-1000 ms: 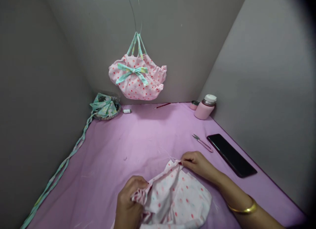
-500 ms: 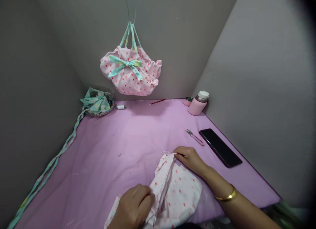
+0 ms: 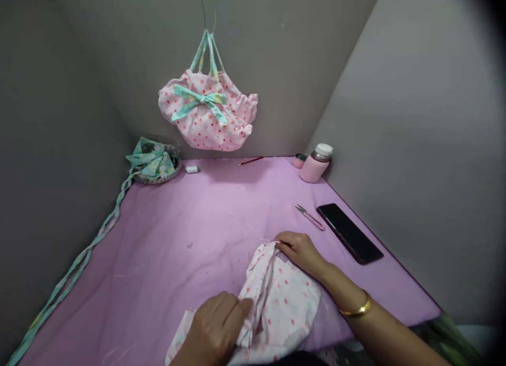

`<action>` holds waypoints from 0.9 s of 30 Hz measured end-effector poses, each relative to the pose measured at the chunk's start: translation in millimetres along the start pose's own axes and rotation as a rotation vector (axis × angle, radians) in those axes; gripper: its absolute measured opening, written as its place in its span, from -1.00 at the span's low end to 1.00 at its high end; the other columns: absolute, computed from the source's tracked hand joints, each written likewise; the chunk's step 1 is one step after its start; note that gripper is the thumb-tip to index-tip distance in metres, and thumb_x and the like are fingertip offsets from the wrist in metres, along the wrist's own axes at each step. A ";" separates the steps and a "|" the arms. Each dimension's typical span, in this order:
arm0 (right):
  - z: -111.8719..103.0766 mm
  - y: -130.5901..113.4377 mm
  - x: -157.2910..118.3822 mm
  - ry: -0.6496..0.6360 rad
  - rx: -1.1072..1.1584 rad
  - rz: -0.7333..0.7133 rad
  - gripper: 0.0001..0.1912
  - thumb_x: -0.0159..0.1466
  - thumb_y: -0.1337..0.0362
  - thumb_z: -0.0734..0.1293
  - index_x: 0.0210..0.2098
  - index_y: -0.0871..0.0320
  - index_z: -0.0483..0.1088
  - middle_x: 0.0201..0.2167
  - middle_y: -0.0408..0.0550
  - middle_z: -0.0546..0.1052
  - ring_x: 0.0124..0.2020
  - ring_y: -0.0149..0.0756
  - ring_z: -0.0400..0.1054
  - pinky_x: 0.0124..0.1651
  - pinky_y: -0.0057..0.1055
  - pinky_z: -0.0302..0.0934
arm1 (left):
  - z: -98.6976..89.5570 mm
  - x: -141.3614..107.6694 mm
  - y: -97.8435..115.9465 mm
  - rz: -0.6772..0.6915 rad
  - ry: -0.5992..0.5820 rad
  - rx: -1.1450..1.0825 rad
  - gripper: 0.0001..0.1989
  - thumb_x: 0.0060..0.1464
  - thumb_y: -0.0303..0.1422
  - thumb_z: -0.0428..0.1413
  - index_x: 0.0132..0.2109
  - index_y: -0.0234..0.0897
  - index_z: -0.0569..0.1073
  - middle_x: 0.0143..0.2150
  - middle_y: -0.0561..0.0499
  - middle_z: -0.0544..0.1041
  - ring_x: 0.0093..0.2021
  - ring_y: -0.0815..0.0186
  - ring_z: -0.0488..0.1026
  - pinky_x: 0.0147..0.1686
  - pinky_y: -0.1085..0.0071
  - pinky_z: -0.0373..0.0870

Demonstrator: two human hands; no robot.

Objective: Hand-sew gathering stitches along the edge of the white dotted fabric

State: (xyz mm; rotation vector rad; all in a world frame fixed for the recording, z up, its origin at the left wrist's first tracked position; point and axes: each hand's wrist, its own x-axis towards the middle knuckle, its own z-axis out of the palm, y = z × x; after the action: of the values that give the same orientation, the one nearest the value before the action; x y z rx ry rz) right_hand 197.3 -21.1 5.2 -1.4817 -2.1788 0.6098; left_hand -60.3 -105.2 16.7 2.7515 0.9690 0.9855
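Cloth (image 3: 294, 297) was whitish with red dots. Bag (image 3: 205, 134) was pink, red-dotted; bow (image 3: 202, 99) was mint with yellow patches. Tablecloth (image 3: 158, 218) was lilac, walls (image 3: 276, 66) grey. Bottle (image 3: 311, 169) was pink, phone (image 3: 350, 233) black, bracelet (image 3: 359, 309) gold.

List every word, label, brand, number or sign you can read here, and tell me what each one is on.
None: no text can be read in this view.
Red pencil and small white roll: any markings are too small to read.
Phone and pink bottle: no lettering visible.
Dotted white fabric: spots, no lettering visible.
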 end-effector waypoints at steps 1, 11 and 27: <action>0.1 -0.2 0.0 0.001 0.000 0.001 -0.81 0.25 0.34 0.18 -0.38 0.16 0.43 -0.41 -0.07 0.50 -0.36 -0.31 0.36 -0.29 -0.44 0.15 | 0.7 -0.4 0.1 -0.004 0.007 0.014 -0.86 0.12 -0.48 -0.02 -0.19 -0.38 0.40 -0.58 0.02 0.38 -0.59 0.31 0.30 -0.62 0.42 0.17; -13.4 -15.0 -2.0 0.035 0.085 0.078 -0.84 0.17 0.27 0.30 -0.27 0.18 0.43 -0.59 -0.18 0.42 -0.59 -0.42 0.24 -0.52 -0.53 0.05 | -1.8 1.8 0.8 0.034 0.127 0.044 -0.84 0.08 -0.58 -0.03 -0.23 -0.43 0.43 -0.61 0.00 0.38 -0.62 0.35 0.26 -0.64 0.44 0.11; 1.7 -63.7 -27.8 -0.014 0.029 -0.529 -0.80 0.26 0.42 0.17 -0.35 0.21 0.44 -0.58 -0.10 0.42 -0.52 -0.39 0.28 -0.45 -0.48 0.04 | -2.2 -0.1 0.4 0.053 0.144 0.052 -0.84 0.07 -0.60 -0.02 -0.22 -0.46 0.43 -0.62 0.01 0.39 -0.62 0.35 0.27 -0.63 0.43 0.13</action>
State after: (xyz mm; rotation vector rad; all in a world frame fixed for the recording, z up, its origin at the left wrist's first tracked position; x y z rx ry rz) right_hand 158.1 -68.5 37.7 -0.8250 -2.4185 0.4603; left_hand -61.5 -105.9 18.5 2.7943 0.9578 1.1975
